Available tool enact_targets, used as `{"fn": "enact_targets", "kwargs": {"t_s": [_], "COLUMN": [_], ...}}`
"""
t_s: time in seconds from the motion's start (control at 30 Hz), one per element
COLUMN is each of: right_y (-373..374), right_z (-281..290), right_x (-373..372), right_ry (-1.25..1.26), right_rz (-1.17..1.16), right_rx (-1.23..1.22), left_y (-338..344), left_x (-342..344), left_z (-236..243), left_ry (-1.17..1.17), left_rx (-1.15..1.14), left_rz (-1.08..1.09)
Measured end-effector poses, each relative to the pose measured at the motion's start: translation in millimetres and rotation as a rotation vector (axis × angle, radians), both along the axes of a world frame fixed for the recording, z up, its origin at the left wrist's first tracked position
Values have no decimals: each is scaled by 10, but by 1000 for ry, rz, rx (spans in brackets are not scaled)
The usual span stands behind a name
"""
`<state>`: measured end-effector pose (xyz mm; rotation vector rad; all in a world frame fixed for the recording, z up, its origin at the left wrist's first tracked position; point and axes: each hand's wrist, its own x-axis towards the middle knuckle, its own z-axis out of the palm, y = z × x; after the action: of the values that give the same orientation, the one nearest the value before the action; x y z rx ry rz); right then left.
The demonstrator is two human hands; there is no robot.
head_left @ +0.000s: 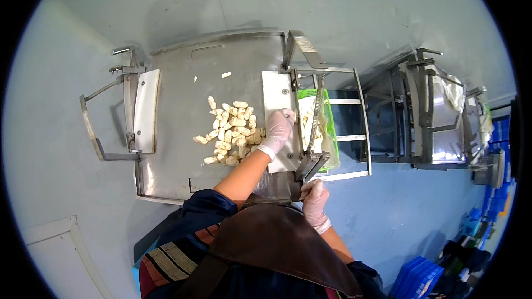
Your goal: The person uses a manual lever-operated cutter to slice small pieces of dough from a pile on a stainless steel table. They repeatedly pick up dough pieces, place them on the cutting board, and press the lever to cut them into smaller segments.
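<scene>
The left hand point(280, 127), in a clear glove, lies over the right part of the steel table point(177, 111), its wrist at the right edge of a pile of pale knobbly pieces point(233, 127) and its knuckles over the white board point(278, 86) bolted along the table's right side. Its fingers curl in toward the board's right edge; I cannot tell whether they pinch anything. The gloved right hand point(315, 199) is bunched into a loose fist past the table's near right corner, just on the near side of a dark metal bar end point(312, 166); whether it grips something is hidden. The pile sits right of the table's middle, with wide steel to its left and on its far side, where two small pale scraps point(226, 75) lie. A second white board point(146, 111) bounds the table's left side. Close beyond the right-hand board, a green basket point(331, 119) holds more pale pieces point(306, 112), crossed by a coil spring point(317, 105) and hemmed in on the right by a metal frame point(363, 116). Blue floor point(393, 205) opens out right of the right hand, toward blue crates point(417, 277) at the near right.
</scene>
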<state>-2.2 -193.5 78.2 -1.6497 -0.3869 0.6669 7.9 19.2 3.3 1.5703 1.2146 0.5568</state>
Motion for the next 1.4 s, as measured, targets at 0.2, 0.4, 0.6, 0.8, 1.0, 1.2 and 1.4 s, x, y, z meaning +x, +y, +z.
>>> {"fn": "enact_targets", "kwargs": {"t_s": [0.2, 0.4, 0.6, 0.8, 1.0, 1.2, 1.4], "right_y": [284, 189, 23, 330, 20, -55, -49], "right_z": [674, 350, 103, 738, -162, -267, -266], "right_x": [80, 33, 46, 139, 28, -1, 7], "right_ry": [9, 16, 16, 91, -41, -92, -57], "right_rz": [1, -12, 28, 1, 8, 11, 2], "right_rx": [-118, -85, 54, -105, 0, 48, 9], "left_y": [-16, -14, -2, -20, 102, -88, 217], "left_x": [-25, -9, 59, -5, 122, 143, -184], "left_z": [-99, -69, -5, -156, 32, -13, 524], "left_ry": [41, 41, 115, 118, 171, 8, -131], "left_rx": [137, 143, 169, 162, -327, -151, -257], "left_rz": [26, 25, -11, -38, -89, 46, -444]}}
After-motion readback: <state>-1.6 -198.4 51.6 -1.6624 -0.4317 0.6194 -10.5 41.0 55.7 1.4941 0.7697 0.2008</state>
